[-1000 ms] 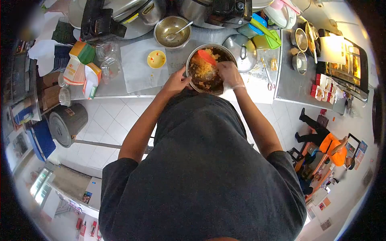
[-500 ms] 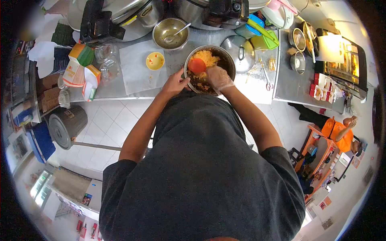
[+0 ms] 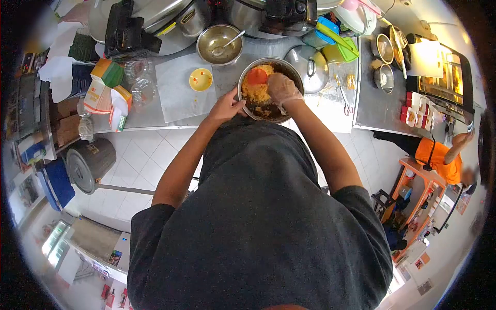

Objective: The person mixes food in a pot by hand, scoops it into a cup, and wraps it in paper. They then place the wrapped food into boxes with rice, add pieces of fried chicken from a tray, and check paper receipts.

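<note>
A round metal pot [image 3: 300, 89] stands at the counter's front edge, close against my body. Inside it lies yellowish-orange rice [image 3: 254, 93], with darker residue on the bottom. My left hand [image 3: 227, 107] is closed on the pot's left rim, thumb toward the near side. In a clear plastic glove, my right hand [image 3: 285, 90] reaches into the pot with bent fingers. Just left of those fingers, a red rounded scoop head [image 3: 257, 76] rests on the rice. The scoop appears to be in my right hand, though its handle is hidden.
Behind the pot is a metal bowl [image 3: 207, 36] with a spoon. A yellow dish [image 3: 200, 80] sits to the left, a metal lid [image 3: 319, 72] and scissors [image 3: 345, 102] to the right. Large cookers [image 3: 175, 26] line the back. A person in orange [image 3: 439, 157] is far right.
My right hand and the red scoop have shifted slightly away from me inside the pot, and the rice has spread. My left hand keeps its hold. The person in orange has raised an arm.
</note>
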A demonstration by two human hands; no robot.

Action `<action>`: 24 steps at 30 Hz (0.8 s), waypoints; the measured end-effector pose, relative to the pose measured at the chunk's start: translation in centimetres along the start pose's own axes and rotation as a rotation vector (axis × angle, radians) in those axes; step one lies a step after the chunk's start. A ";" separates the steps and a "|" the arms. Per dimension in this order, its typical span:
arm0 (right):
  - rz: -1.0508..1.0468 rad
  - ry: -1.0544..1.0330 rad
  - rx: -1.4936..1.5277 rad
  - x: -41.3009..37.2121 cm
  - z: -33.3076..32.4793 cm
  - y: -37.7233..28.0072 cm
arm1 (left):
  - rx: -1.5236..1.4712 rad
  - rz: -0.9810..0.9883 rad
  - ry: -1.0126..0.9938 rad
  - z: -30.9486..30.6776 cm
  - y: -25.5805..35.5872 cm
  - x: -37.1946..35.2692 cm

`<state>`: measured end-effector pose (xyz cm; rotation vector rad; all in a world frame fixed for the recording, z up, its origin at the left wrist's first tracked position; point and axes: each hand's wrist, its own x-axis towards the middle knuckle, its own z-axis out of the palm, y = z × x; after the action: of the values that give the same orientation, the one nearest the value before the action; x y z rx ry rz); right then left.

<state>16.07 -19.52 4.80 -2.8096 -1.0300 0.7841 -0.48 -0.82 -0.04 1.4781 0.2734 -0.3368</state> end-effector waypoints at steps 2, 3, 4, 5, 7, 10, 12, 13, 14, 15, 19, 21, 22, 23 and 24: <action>-0.062 0.008 -0.069 -1.1 -1.8 -0.7 | 0.042 -0.009 0.003 0.0 0.3 0.2; -0.094 0.009 -0.102 -1.5 -2.1 -1.1 | 0.060 -0.022 0.004 0.0 0.5 0.1; -0.067 -0.002 -0.074 -1.5 -1.0 -1.2 | 0.079 -0.034 0.003 0.0 0.5 0.1; -0.039 -0.009 -0.045 -1.1 0.8 -1.3 | 0.031 -0.022 0.007 0.1 0.4 0.2; -0.002 -0.026 -0.001 -1.2 0.9 -1.9 | -0.063 0.001 0.018 0.4 -0.5 0.3; 0.027 -0.067 0.039 -1.9 -0.9 -2.7 | -0.012 0.019 0.017 0.0 -1.8 0.6; -0.034 -0.076 -0.007 -3.3 -2.6 -3.7 | 0.023 0.026 0.026 0.1 -1.5 0.3; -0.066 -0.079 -0.030 -3.7 -2.9 -3.9 | 0.041 0.031 0.032 0.1 -1.0 0.2; -0.126 -0.045 -0.050 -3.8 -1.4 -3.3 | 0.023 0.031 0.033 0.2 -0.5 0.0; -0.185 -0.008 -0.069 -3.8 1.4 -2.2 | 0.008 0.032 0.033 0.4 0.2 -0.1; -0.140 -0.009 -0.068 -3.4 2.9 -1.7 | 0.010 -0.012 0.009 0.3 0.8 -0.3; -0.112 0.007 -0.113 -3.7 1.7 -1.5 | 0.021 -0.010 0.015 0.3 0.8 -0.3; -0.097 0.013 -0.163 -4.0 0.5 -1.4 | 0.026 -0.009 0.019 0.4 0.6 -0.3; -0.082 0.020 -0.213 -4.3 -0.5 -1.0 | 0.051 -0.006 0.040 0.6 0.2 -0.3; -0.092 0.003 -0.227 -4.7 -1.3 0.0 | 0.077 -0.003 0.062 1.0 -0.5 -0.4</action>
<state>13.61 -22.23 8.03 -2.9180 -1.3157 0.6941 -1.09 -1.85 -0.26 1.5657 0.3156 -0.3069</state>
